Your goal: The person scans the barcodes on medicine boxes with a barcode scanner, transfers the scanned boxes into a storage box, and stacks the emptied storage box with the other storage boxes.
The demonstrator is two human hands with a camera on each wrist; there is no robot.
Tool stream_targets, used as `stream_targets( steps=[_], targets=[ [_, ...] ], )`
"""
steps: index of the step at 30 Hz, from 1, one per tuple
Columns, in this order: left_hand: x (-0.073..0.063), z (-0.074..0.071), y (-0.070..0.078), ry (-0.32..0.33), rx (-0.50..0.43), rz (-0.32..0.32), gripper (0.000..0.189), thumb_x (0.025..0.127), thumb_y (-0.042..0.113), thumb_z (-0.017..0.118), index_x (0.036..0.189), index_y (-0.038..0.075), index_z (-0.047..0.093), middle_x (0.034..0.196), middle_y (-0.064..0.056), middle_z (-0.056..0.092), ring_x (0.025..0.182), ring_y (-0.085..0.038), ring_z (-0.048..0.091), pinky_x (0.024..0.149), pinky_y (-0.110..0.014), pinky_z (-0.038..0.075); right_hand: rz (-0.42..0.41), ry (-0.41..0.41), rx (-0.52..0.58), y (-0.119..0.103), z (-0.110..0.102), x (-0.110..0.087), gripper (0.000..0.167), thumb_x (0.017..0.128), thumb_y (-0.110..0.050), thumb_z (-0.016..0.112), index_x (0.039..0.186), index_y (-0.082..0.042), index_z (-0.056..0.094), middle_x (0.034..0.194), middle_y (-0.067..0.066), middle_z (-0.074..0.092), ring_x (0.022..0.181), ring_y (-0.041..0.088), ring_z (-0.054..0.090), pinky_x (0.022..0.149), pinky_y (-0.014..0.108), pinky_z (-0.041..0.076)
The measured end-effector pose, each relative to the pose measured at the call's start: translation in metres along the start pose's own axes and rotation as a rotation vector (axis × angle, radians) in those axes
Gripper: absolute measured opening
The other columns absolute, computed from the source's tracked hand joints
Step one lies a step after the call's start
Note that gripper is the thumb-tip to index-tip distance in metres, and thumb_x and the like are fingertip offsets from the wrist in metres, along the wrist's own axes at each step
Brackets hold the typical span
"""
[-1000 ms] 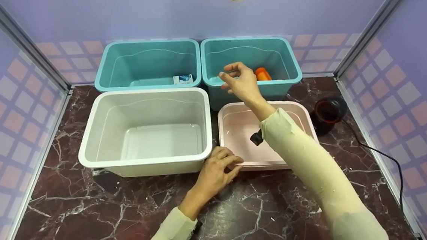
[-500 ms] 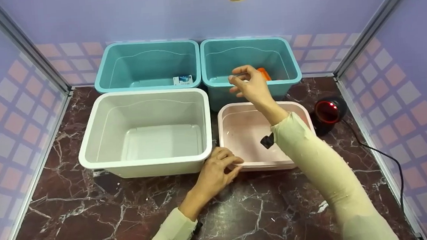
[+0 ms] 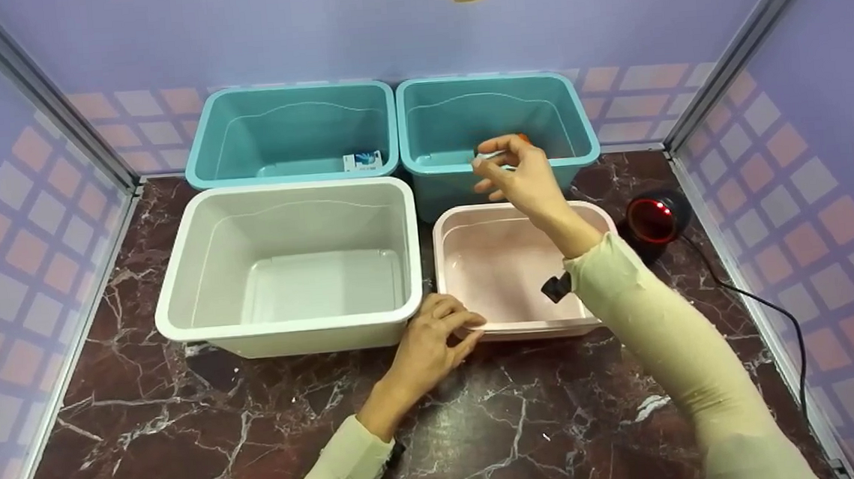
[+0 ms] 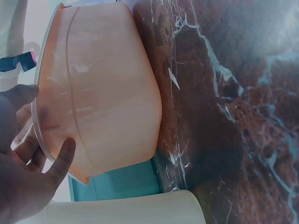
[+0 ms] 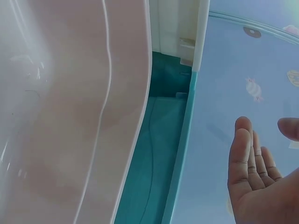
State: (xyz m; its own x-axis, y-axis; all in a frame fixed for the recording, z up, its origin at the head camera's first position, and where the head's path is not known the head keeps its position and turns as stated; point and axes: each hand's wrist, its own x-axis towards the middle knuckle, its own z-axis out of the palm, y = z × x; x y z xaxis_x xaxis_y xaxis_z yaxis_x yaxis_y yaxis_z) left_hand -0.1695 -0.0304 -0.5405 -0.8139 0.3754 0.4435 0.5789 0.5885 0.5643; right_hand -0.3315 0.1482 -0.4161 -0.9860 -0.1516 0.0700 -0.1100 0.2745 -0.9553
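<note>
My left hand (image 3: 434,340) grips the near left corner of the pink bin (image 3: 531,327). In the left wrist view its fingers are over the rim and the thumb lies on the outer wall. My right hand (image 3: 526,180) hovers over the front edge of the right teal bin (image 3: 419,127), holding nothing. Its fingers are relaxed, with thumb and fingertips apart in the right wrist view. Behind it, an orange object (image 3: 524,138) in that bin is mostly hidden. A small white and blue box (image 3: 363,160) lies in the left teal bin (image 3: 199,150).
A large white bin (image 3: 290,326) stands to the left of the pink one, in front of the left teal bin. A black device with a red-lit face (image 3: 653,221) stands at the right, its cable (image 3: 770,311) running forward. Walls enclose the marbled table (image 3: 208,443).
My right hand has drifted right and slightly toward me, now covering more of the orange object. Red lights have come on in the black device. The left hand has stayed in place.
</note>
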Motion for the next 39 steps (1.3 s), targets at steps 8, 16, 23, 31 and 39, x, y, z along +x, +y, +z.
stream_targets(
  steps=[8, 16, 23, 31, 39],
  targets=[
    [0.0, 0.0, 0.0, 0.013, -0.013, 0.012, 0.013, 0.086, 0.022, 0.078, 0.098, 0.019, 0.076, 0.093, 0.003, 0.065, 0.105, -0.018, 0.057, 0.1, -0.032, 0.049, -0.023, 0.0, 0.029, 0.001, -0.012, -0.008, 0.038, 0.093, -0.023, 0.07, 0.122, -0.002, 0.059, 0.095, 0.004, 0.071, 0.073, 0.016, 0.074, 0.062, 0.027, 0.06],
    [0.0, 0.0, 0.001, 0.017, -0.008, 0.019, 0.013, 0.085, 0.022, 0.078, 0.098, 0.019, 0.076, 0.093, 0.003, 0.065, 0.105, -0.018, 0.057, 0.1, -0.032, 0.049, -0.021, 0.006, 0.035, 0.007, -0.025, -0.018, 0.04, 0.093, -0.023, 0.07, 0.124, -0.001, 0.058, 0.091, 0.0, 0.072, 0.072, 0.015, 0.074, 0.062, 0.029, 0.061],
    [-0.001, 0.0, 0.001, -0.001, 0.005, 0.0, 0.013, 0.087, 0.026, 0.076, 0.099, 0.02, 0.076, 0.095, 0.004, 0.065, 0.106, -0.017, 0.057, 0.101, -0.031, 0.049, -0.01, 0.007, 0.044, 0.017, -0.036, -0.029, 0.043, 0.093, -0.025, 0.071, 0.124, 0.001, 0.055, 0.092, -0.001, 0.073, 0.074, 0.016, 0.075, 0.065, 0.03, 0.062],
    [-0.002, 0.0, 0.002, 0.016, 0.011, 0.015, 0.013, 0.087, 0.026, 0.077, 0.098, 0.019, 0.076, 0.094, 0.004, 0.064, 0.105, -0.017, 0.057, 0.1, -0.032, 0.049, 0.005, 0.037, 0.038, 0.029, -0.051, -0.039, 0.036, 0.092, -0.021, 0.071, 0.121, -0.003, 0.059, 0.094, 0.003, 0.071, 0.072, 0.013, 0.073, 0.061, 0.024, 0.06],
    [-0.001, -0.001, 0.002, 0.03, 0.021, 0.036, 0.012, 0.087, 0.025, 0.076, 0.098, 0.018, 0.076, 0.093, 0.003, 0.064, 0.106, -0.018, 0.057, 0.101, -0.033, 0.049, 0.032, 0.046, 0.077, 0.039, -0.064, -0.047, 0.042, 0.092, -0.02, 0.072, 0.122, 0.004, 0.056, 0.094, 0.003, 0.07, 0.074, 0.014, 0.074, 0.06, 0.022, 0.059]
  ],
)
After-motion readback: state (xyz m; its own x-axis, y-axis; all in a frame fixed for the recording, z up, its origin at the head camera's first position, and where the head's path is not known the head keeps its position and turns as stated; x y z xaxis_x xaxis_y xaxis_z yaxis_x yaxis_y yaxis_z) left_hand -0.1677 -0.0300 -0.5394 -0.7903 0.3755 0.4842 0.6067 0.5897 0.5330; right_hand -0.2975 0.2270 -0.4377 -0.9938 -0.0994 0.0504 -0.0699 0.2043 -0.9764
